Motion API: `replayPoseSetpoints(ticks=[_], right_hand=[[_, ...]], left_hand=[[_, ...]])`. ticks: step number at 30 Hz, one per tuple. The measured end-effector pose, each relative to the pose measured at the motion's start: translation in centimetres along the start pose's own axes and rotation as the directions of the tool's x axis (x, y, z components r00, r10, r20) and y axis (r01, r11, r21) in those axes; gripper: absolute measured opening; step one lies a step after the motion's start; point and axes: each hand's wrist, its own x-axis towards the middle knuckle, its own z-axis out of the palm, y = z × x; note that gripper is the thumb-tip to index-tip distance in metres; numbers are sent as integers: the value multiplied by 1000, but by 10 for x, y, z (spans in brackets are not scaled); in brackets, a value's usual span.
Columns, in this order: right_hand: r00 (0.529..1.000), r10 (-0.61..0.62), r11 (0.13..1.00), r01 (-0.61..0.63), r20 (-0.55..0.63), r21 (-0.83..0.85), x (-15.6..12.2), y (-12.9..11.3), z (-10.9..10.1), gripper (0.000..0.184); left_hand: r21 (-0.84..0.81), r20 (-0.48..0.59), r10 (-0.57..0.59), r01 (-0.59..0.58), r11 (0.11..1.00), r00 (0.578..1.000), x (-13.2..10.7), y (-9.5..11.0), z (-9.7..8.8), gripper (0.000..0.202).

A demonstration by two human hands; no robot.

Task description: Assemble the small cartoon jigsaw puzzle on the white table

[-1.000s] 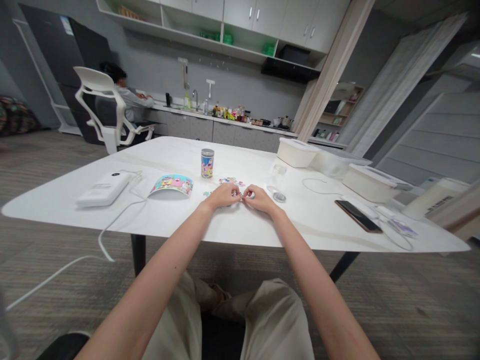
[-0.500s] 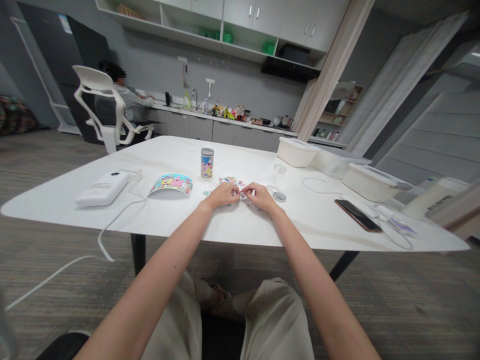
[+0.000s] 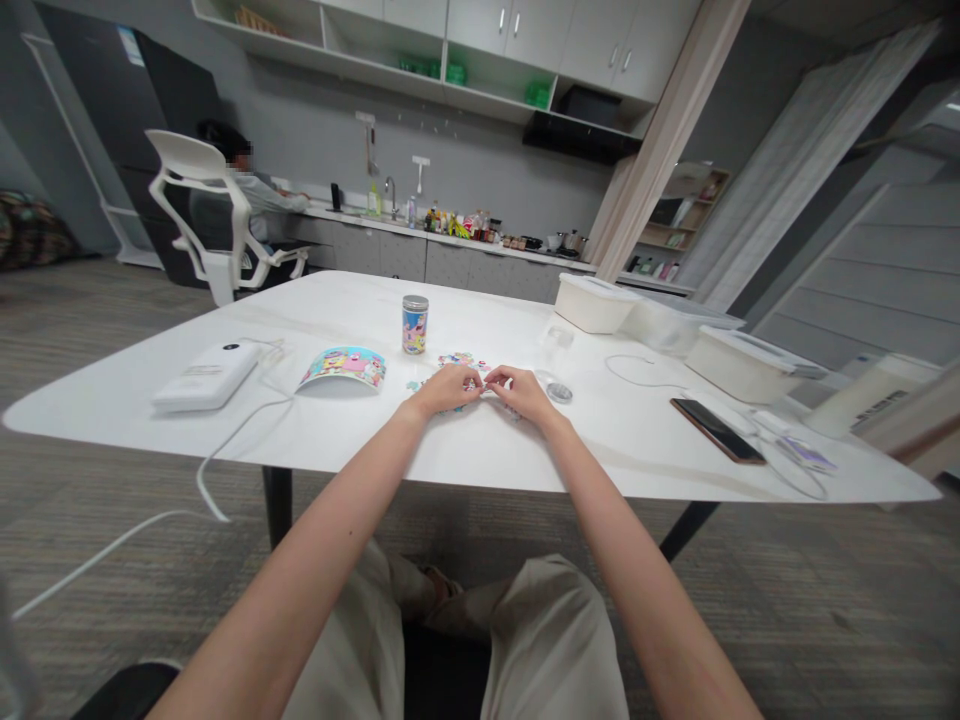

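Observation:
My left hand (image 3: 444, 388) and my right hand (image 3: 519, 391) rest close together on the white table (image 3: 480, 450), fingertips pinched and meeting over a small colourful puzzle piece too tiny to make out. Just beyond the fingers lies a cluster of loose cartoon puzzle pieces (image 3: 459, 361). A small round tin (image 3: 415, 324) with a cartoon print stands upright behind them. A curved cartoon picture sheet (image 3: 343, 367) lies to the left of my left hand. A round metal lid (image 3: 557, 392) sits right of my right hand.
A white power bank (image 3: 206, 376) with a trailing cable lies at the table's left. A dark phone (image 3: 717, 431) and white lidded boxes (image 3: 596, 303) are at the right. A person sits in a white chair (image 3: 202, 215) by the far kitchen counter.
Both hands have shifted slightly away from me, toward the loose pieces, fingers staying pinched together. Nothing else on the table moved.

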Motion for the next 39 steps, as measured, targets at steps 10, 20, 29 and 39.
replayPoseSetpoints(ticks=[10, 20, 29, 39], right_hand=[[999, -43, 999, 43, 14, 5, 0, 3, 2, 10], [998, -61, 998, 61, 12, -2, -2, 4, 4, 7], [998, -55, 998, 55, 2, 24, -2, 1, 3, 10], [996, -77, 996, 79, 34, -52, 1, 7, 4, 9]], left_hand=[[36, -15, 36, -36, 999, 999, 1, -5, 2, 26], [68, -14, -7, 8, 998, 1000, 0, -2, 2, 21], [87, -17, -25, 26, 996, 1000, 0, 2, 1, 22], [85, -11, -17, 18, 996, 1000, 0, 2, 0, 22]])
